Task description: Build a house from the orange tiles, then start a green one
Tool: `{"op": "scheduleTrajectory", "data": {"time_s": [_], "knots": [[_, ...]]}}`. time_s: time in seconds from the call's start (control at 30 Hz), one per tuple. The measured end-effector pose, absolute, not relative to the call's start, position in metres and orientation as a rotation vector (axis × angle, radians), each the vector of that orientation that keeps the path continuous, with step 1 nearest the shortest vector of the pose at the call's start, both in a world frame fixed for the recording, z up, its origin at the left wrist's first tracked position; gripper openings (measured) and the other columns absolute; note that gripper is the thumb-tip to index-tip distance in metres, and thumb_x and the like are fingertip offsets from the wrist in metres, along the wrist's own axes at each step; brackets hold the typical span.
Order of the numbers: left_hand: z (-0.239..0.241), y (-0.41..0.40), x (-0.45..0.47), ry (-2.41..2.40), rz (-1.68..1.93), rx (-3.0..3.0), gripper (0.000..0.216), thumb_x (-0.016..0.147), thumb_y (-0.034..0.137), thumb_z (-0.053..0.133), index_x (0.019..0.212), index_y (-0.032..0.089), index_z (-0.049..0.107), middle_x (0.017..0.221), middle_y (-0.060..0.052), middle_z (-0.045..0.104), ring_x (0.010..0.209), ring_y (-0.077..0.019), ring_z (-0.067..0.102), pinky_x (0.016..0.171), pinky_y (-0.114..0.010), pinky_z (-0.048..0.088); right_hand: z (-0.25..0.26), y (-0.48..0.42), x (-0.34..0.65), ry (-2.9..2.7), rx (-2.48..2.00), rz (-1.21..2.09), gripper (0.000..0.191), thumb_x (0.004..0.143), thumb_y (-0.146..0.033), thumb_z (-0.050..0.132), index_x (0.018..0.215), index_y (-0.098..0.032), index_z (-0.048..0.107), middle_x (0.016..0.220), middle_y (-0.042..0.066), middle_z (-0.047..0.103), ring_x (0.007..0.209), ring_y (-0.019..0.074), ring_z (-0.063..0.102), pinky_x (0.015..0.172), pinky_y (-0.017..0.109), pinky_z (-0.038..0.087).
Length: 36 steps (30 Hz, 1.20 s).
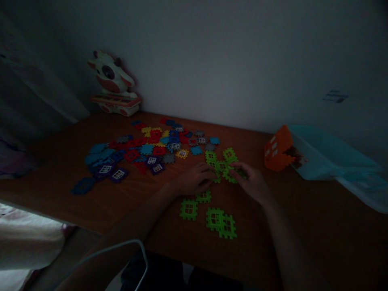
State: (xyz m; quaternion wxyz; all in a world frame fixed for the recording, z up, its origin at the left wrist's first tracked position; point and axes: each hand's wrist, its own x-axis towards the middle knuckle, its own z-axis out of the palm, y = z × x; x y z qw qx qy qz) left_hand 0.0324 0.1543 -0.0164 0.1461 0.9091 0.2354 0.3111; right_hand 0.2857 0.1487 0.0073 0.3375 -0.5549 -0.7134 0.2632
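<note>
Both hands are at a cluster of lime-green, notched square window tiles [222, 166] on the wooden table. My left hand [197, 178] has its fingers curled over the left edge of the cluster, closed against a green tile; its fingertips are partly hidden. From the right, my right hand [251, 182] pinches a green tile at the edge of the cluster between thumb and fingers. Nearer to me lie several loose green tiles, among them a single tile [188, 209] and an overlapping pair [214, 218]. Another green tile [203, 197] lies just below my left hand.
A pile of red, blue, yellow, grey and purple tiles [147, 149] spreads over the left of the table. A cow-shaped toy keyboard [117, 99] stands behind it. At right are an orange tile structure [277, 149] and a pale blue container [321, 155]. A cable [121, 243] crosses the foreground.
</note>
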Motion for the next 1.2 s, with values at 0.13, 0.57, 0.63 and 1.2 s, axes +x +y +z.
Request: {"op": "scheduleTrajectory", "data": {"time_s": [0.13, 0.57, 0.63, 1.2], "knots": [[-0.018, 0.154, 0.036, 0.86, 1.099, 2.449, 0.024, 0.095, 0.024, 0.056, 0.118, 0.021, 0.062, 0.124, -0.012, 0.06, 0.119, -0.0235, 0.057, 0.103, -0.042, 0.049, 0.01, 0.145, 0.282, -1.865, -1.409, 0.719, 0.026, 0.087, -0.044, 0.063, 0.104, -0.026, 0.071, 0.099, 0.005, 0.074, 0.093, 0.0246, 0.069, 0.084, 0.039, 0.052], [-0.033, 0.169, 0.029, 1.425, 1.037, 2.217, 0.022, 0.094, 0.033, 0.059, 0.111, 0.019, 0.061, 0.108, -0.009, 0.07, 0.1, -0.0241, 0.066, 0.092, -0.041, 0.053, 0.001, 0.167, 0.315, -0.995, -1.469, 0.794, 0.027, 0.071, -0.043, 0.063, 0.09, -0.024, 0.061, 0.078, -0.001, 0.062, 0.067, 0.0176, 0.058, 0.057, 0.028, 0.044], [-0.032, 0.168, 0.029, 1.437, 1.006, 2.233, 0.021, 0.094, 0.032, 0.059, 0.109, 0.018, 0.062, 0.106, -0.009, 0.07, 0.099, -0.0238, 0.066, 0.091, -0.04, 0.054, -0.002, 0.166, 0.319, -1.201, -1.681, 0.616, 0.025, 0.079, -0.041, 0.051, 0.09, -0.023, 0.065, 0.075, 0.002, 0.063, 0.068, 0.0191, 0.058, 0.06, 0.029, 0.043], [-0.028, 0.164, 0.03, 1.435, 0.936, 2.276, 0.016, 0.093, 0.033, 0.058, 0.1, 0.019, 0.063, 0.1, -0.009, 0.071, 0.093, -0.0234, 0.068, 0.087, -0.039, 0.056, 0.005, 0.16, 0.316, -1.747, -1.957, 0.363, 0.055, 0.091, -0.065, 0.043, 0.063, -0.023, 0.064, 0.06, 0.005, 0.067, 0.059, 0.0221, 0.064, 0.055, 0.031, 0.041]]}}
